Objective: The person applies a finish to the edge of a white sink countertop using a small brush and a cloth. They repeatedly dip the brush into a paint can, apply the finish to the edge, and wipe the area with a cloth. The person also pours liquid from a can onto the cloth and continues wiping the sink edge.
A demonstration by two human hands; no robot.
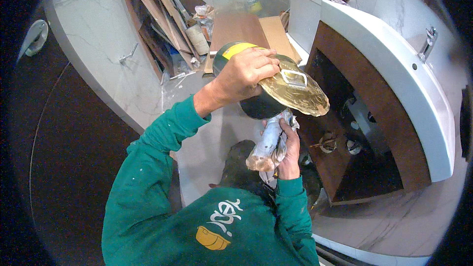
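A round metal can (240, 48) with a yellow and dark green side is held up in front of me, tilted. Its gold-coloured, wrinkled round end (315, 99) carries a small white handle (294, 78) and faces right. My left hand (249, 72) grips the can from above, fingers closed over its edge. Just below, my right hand (290, 149) is wrapped round a pale blue, roughly cylindrical bundle (270, 140) with a brown-stained near end; its kind is unclear. The bundle's upper end sits close under the can; I cannot tell whether they touch.
A white washbasin (394, 49) with a chrome tap (429, 43) tops a brown vanity cabinet (364, 133), open-fronted, on the right. Wooden boards (162, 12) lean at the back left beside debris. Cardboard (277, 34) lies behind the can. A pale door (93, 44) stands left.
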